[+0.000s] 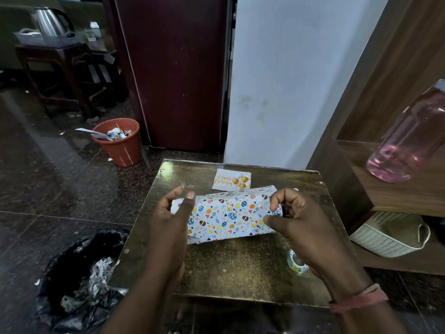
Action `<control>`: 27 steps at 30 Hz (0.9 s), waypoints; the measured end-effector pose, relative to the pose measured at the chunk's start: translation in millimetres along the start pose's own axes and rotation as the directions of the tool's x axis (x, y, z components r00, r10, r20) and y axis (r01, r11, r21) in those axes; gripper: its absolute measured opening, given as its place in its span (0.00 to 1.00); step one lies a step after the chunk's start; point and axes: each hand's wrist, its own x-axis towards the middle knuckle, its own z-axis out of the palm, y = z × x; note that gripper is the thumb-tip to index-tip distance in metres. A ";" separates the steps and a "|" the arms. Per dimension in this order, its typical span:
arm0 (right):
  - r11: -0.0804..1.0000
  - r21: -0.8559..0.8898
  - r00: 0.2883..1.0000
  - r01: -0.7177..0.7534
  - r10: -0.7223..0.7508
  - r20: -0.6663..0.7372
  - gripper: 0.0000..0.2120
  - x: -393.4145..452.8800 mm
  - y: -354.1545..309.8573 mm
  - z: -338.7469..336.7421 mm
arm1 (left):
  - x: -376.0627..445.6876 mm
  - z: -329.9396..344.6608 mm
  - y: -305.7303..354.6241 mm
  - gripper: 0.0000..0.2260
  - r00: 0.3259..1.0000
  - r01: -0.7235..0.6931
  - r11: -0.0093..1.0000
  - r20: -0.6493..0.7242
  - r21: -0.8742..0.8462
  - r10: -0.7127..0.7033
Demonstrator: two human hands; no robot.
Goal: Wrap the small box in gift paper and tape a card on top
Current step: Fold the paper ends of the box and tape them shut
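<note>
The small box (228, 214), wrapped in white gift paper printed with coloured eggs, lies across the small brown table (240, 273). My left hand (173, 213) hovers at the box's left end and holds a small clear piece of tape (186, 185) between thumb and fingertip. My right hand (293, 220) pinches the paper at the box's right end with curled fingers. A white "Happy Birthday" card (231, 180) lies flat on the table just behind the box. The tape roll (297, 262) sits near the table's right front, partly hidden under my right wrist.
A black rubbish bag (79, 273) with paper scraps lies on the floor to the left. An orange bin (119, 141) stands further back. On the right are a wooden shelf with a pink bottle (409, 141) and a white basket (390, 237). A white wall rises behind the table.
</note>
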 end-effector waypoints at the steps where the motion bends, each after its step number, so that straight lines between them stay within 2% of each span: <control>1: 1.000 -0.020 1.000 0.007 -0.007 0.018 0.17 -0.6 -1.0 -0.1 | 1.4 -1.6 -0.4 0.18 1.000 0.014 1.000 -0.013 -0.004 -0.014; 6: 0.998 -0.059 0.999 0.038 -0.037 0.011 0.15 -1.4 -1.9 -2.1 | 2.8 -5.7 -1.1 0.24 0.999 0.047 0.994 -0.005 -0.101 -0.048; 10: 0.992 0.123 0.995 -0.021 0.033 -0.093 0.10 1.3 0.3 4.6 | 4.2 -6.6 -1.5 0.27 0.999 0.009 0.994 0.045 -0.105 -0.004; 12: 0.976 0.206 0.977 -0.066 0.105 -0.186 0.10 3.5 -0.4 6.6 | 3.2 -4.2 -0.3 0.28 0.996 -0.045 0.993 0.071 -0.105 0.053; 14: 0.963 0.247 0.962 -0.108 0.164 -0.219 0.13 3.9 -1.4 7.2 | 1.2 -0.5 1.7 0.29 0.989 -0.101 0.993 0.104 -0.069 0.108; 17: 0.939 0.299 0.953 -0.168 0.232 -0.194 0.14 2.2 -4.3 6.1 | -2.1 0.7 2.6 0.32 0.978 -0.133 0.991 0.158 -0.031 0.136; 19: 0.921 0.347 0.955 -0.179 0.247 -0.164 0.11 1.5 -3.2 3.0 | -5.1 0.8 3.8 0.34 0.966 -0.183 0.983 0.187 -0.001 0.180; 22: 0.926 0.328 0.967 -0.189 0.234 -0.103 0.06 2.2 -0.1 0.1 | -8.2 2.0 5.1 0.37 0.951 -0.239 0.970 0.210 0.033 0.227; 27: 0.924 0.335 0.972 -0.181 0.221 -0.083 0.11 6.6 7.7 -4.0 | -1.4 -3.0 -1.1 0.35 0.958 -0.222 0.975 0.193 0.028 0.213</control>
